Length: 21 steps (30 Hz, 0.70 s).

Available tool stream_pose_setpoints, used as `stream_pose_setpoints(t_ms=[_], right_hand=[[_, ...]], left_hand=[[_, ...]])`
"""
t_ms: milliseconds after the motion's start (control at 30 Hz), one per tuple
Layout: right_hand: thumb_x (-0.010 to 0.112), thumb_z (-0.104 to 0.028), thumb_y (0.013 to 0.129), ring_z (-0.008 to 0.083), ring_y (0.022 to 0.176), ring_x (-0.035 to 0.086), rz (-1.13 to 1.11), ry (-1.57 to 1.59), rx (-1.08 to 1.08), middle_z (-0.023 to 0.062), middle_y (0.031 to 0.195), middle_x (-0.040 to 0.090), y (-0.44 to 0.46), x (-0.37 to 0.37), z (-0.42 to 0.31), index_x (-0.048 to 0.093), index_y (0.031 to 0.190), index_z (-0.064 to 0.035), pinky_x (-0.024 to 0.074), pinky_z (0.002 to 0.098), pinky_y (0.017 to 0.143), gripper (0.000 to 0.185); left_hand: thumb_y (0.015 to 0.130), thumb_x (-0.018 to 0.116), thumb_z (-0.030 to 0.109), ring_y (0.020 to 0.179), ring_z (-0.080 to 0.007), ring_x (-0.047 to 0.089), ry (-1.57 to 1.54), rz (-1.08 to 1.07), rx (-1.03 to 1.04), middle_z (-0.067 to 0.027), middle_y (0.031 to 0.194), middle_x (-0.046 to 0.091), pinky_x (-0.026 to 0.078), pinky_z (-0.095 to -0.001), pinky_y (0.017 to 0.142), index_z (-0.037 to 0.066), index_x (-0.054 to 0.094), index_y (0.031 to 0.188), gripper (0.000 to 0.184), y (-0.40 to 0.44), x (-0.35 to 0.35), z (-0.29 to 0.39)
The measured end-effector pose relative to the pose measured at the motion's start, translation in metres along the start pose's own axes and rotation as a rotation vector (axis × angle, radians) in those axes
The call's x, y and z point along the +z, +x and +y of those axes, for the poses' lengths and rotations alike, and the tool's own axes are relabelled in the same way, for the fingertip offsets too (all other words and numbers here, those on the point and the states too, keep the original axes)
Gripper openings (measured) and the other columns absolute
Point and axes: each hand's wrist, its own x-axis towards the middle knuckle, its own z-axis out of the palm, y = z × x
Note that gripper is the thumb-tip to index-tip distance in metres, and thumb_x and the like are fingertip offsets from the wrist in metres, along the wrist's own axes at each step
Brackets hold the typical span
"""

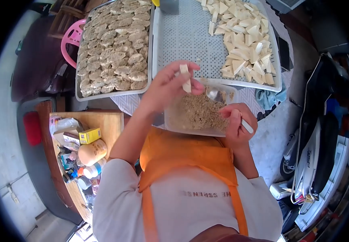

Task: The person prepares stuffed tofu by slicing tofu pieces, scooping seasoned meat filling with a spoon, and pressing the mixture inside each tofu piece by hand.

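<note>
A pale tofu-like piece [185, 78] is pinched in my left hand [170, 86], above the far left part of a clear plastic tub. Crumbly brown filling [200, 111] lies in the tub [172, 125]. My right hand [239, 123] is closed round the white handle of a spoon [214, 95], whose metal bowl is over the filling at the tub's far side. Behind the tub, a perforated tray [182, 44] holds many pale triangular pieces [247, 44] on its right side. Rows of brownish filled pieces [116, 48] cover the tray at the left.
A pink plastic stool [71, 42] is beside the left tray. On a wooden table [110, 119] at the left stand a jar [93, 152], a yellow box [90, 136] and several bottles. A teal cloth [271, 98] and a dark phone [283, 52] lie at the right. A motorbike [313, 149] is farther right.
</note>
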Motion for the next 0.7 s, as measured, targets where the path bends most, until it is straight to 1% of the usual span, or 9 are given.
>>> stream_pose_setpoints(t_ms=[67,100,200,267,300,400,500,600,700], right_hand=[[0.054,0.005,0.08,0.0221,0.057,0.059,-0.014,-0.059,-0.141,0.011,0.071,0.062,0.004,0.001,-0.008,0.06,0.078,0.0035,0.0471,0.0292,0.053,0.007],[0.054,0.005,0.079,0.0231,0.056,0.059,-0.03,-0.081,-0.191,0.0114,0.071,0.062,0.005,0.002,-0.009,0.06,0.079,0.0035,0.0473,0.0298,0.052,0.006],[0.056,0.007,0.077,0.0254,0.057,0.058,-0.066,-0.138,-0.315,0.0121,0.071,0.062,0.007,0.005,-0.012,0.06,0.082,0.0034,0.0479,0.0311,0.052,0.008],[0.056,0.008,0.076,0.0259,0.057,0.058,-0.086,-0.164,-0.351,0.0122,0.072,0.062,0.007,0.004,-0.015,0.06,0.084,0.0031,0.0484,0.0317,0.053,0.01],[0.057,0.008,0.075,0.026,0.058,0.059,-0.094,-0.156,-0.355,0.0121,0.072,0.062,0.005,0.004,-0.017,0.06,0.084,0.0029,0.0485,0.0318,0.053,0.011],[0.061,0.007,0.074,0.0266,0.06,0.06,-0.124,-0.135,-0.376,0.0119,0.074,0.062,0.001,0.009,-0.017,0.06,0.085,0.0022,0.049,0.0323,0.054,0.012],[0.064,0.005,0.074,0.0277,0.062,0.06,-0.17,-0.143,-0.394,0.0118,0.076,0.062,-0.002,0.013,-0.014,0.061,0.086,0.0011,0.0492,0.0328,0.055,0.013],[0.066,0.004,0.073,0.0285,0.064,0.061,-0.192,-0.19,-0.375,0.0119,0.078,0.062,-0.003,0.015,-0.013,0.061,0.087,0.0002,0.0493,0.0329,0.056,0.015],[0.066,0.004,0.073,0.029,0.064,0.06,-0.2,-0.211,-0.374,0.0122,0.079,0.062,-0.003,0.019,-0.011,0.061,0.088,-0.0003,0.0493,0.0333,0.057,0.016]], left_hand=[[0.096,0.044,0.01,0.1,-0.0213,0.062,-0.1,0.018,0.008,-0.0108,0.105,0.061,0.051,-0.0362,0.09,0.003,0.045,0.126,0.031,-0.012,0.005,-0.023],[0.095,0.044,0.008,0.102,-0.0217,0.061,-0.119,0.031,0.004,-0.0106,0.105,0.061,0.051,-0.0371,0.09,0.003,0.045,0.127,0.032,-0.015,0.006,-0.028],[0.095,0.042,0.006,0.103,-0.0217,0.06,-0.234,0.132,0.059,-0.0097,0.106,0.061,0.051,-0.0363,0.091,0.003,0.045,0.126,0.032,-0.02,0.012,-0.037],[0.095,0.042,0.005,0.104,-0.0197,0.059,-0.191,0.149,0.072,-0.0091,0.107,0.061,0.051,-0.0324,0.088,0.004,0.046,0.126,0.032,-0.022,0.015,-0.039],[0.095,0.041,0.005,0.104,-0.0187,0.059,-0.168,0.158,0.076,-0.0088,0.108,0.061,0.051,-0.0305,0.087,0.005,0.046,0.126,0.032,-0.024,0.016,-0.039],[0.094,0.042,0.005,0.102,-0.014,0.059,0.024,0.079,0.047,-0.008,0.112,0.061,0.05,-0.0241,0.079,0.008,0.046,0.127,0.033,-0.02,0.012,-0.045],[0.095,0.043,0.007,0.099,-0.0099,0.058,0.127,0.04,0.081,-0.0062,0.113,0.061,0.048,-0.0204,0.073,0.01,0.049,0.126,0.031,-0.017,0.011,-0.049],[0.096,0.042,0.007,0.096,-0.0081,0.057,0.22,0.045,0.074,-0.0043,0.111,0.063,0.048,-0.02,0.073,0.01,0.052,0.124,0.03,-0.017,0.013,-0.046],[0.096,0.041,0.006,0.096,-0.0079,0.057,0.205,0.037,0.08,-0.0034,0.108,0.064,0.047,-0.0198,0.074,0.009,0.054,0.125,0.032,-0.018,0.017,-0.044]])
